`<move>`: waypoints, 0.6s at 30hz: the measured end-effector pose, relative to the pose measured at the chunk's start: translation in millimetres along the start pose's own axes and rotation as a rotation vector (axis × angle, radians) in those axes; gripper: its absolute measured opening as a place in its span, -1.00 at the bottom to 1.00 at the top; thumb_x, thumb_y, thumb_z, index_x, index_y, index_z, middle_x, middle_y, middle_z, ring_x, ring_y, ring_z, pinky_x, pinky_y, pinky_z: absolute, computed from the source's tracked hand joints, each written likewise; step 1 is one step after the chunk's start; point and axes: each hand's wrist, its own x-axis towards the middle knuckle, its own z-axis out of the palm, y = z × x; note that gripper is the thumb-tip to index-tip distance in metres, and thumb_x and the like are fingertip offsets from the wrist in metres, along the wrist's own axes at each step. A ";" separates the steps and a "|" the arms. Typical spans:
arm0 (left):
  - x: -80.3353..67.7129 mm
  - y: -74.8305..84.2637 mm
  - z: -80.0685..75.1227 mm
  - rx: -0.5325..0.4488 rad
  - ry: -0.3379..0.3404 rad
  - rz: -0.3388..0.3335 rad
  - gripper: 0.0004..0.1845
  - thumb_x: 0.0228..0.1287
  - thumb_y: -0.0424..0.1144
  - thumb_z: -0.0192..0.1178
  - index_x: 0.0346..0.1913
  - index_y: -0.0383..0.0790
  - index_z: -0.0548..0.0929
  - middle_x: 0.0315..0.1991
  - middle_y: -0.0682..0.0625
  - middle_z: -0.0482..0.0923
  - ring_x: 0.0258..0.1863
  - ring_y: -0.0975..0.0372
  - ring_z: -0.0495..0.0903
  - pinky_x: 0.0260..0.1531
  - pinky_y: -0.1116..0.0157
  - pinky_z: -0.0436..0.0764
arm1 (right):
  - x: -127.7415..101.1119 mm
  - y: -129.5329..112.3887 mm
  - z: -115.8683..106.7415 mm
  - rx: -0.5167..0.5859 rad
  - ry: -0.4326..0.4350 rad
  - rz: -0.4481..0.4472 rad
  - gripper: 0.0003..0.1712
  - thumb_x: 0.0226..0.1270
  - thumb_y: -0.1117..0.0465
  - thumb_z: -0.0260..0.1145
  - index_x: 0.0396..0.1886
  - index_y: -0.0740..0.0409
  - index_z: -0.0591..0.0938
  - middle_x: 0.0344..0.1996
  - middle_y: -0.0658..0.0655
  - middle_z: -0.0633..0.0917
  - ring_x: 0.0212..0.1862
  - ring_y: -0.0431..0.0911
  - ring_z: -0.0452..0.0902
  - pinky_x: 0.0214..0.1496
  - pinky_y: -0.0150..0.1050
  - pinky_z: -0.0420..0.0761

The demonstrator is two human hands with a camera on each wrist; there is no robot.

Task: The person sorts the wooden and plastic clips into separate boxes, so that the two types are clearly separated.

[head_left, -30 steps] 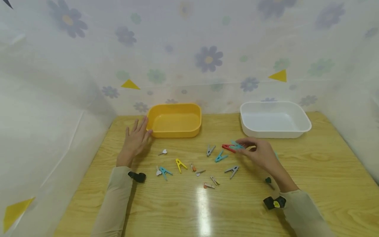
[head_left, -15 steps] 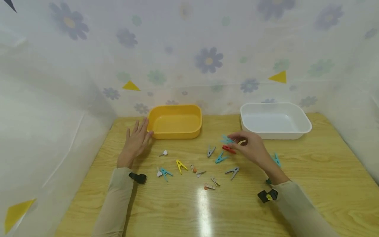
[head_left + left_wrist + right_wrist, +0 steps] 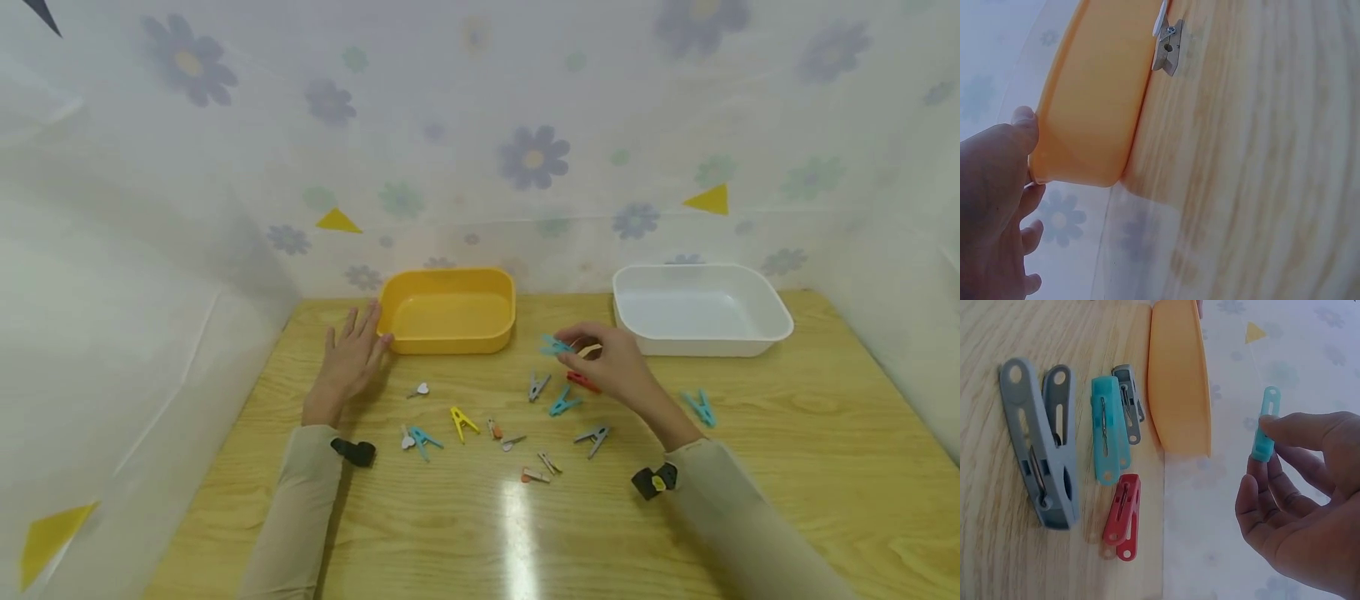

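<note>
My right hand pinches a light blue plastic clothespin between thumb and fingers, raised over the table between the two trays. My left hand touches the left end of the yellow tray, thumb and fingers at its rim, the other fingers spread. Below the right hand lie a red clothespin, a blue clothespin and a grey clothespin. Another grey clothespin lies just to their left.
A white tray stands at the back right. Toward the middle lie a yellow clothespin, another blue clothespin and several small wooden clips, such as one with a white heart. A blue clothespin lies beyond the right wrist.
My right hand has moved left with the light blue clothespin, away from above the red one and toward the yellow tray. The left hand keeps its place at the yellow tray.
</note>
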 end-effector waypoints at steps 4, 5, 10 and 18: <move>-0.2 0.4 0.5 0.005 0.002 -0.004 -0.22 0.66 0.23 -0.43 0.68 -0.15 -0.22 0.68 -0.09 -0.23 0.64 -0.06 -0.34 0.43 -0.37 -0.34 | 7.8 -4.6 3.8 0.019 -0.010 0.013 -0.71 0.34 0.29 0.48 0.04 0.21 0.75 -0.12 0.16 0.76 -0.14 0.00 0.68 -0.16 -0.26 0.72; -0.1 0.7 0.5 0.005 0.002 -0.006 -0.22 0.66 0.23 -0.43 0.68 -0.15 -0.22 0.68 -0.09 -0.22 0.64 -0.06 -0.34 0.43 -0.37 -0.33 | 10.2 -5.2 4.8 0.021 -0.011 0.018 -0.71 0.35 0.28 0.48 0.04 0.20 0.75 -0.11 0.14 0.76 -0.13 -0.01 0.68 -0.16 -0.26 0.71; -0.4 0.3 1.2 0.020 0.005 -0.011 -0.23 0.66 0.24 -0.44 0.68 -0.13 -0.21 0.68 -0.06 -0.23 0.64 -0.05 -0.36 0.43 -0.37 -0.31 | 21.0 -10.3 12.0 0.025 -0.003 0.017 -0.72 0.33 0.26 0.50 0.02 0.19 0.76 -0.12 0.13 0.77 -0.14 -0.02 0.68 -0.13 -0.17 0.72; 0.1 -0.3 1.6 0.024 0.024 -0.008 -0.24 0.67 0.22 -0.43 0.68 -0.14 -0.18 0.68 -0.06 -0.21 0.63 -0.11 -0.29 0.43 -0.38 -0.31 | 40.6 -19.0 26.7 0.031 -0.014 0.016 -0.71 0.34 0.21 0.51 0.01 0.20 0.76 -0.11 0.15 0.77 -0.12 0.01 0.68 -0.08 -0.06 0.72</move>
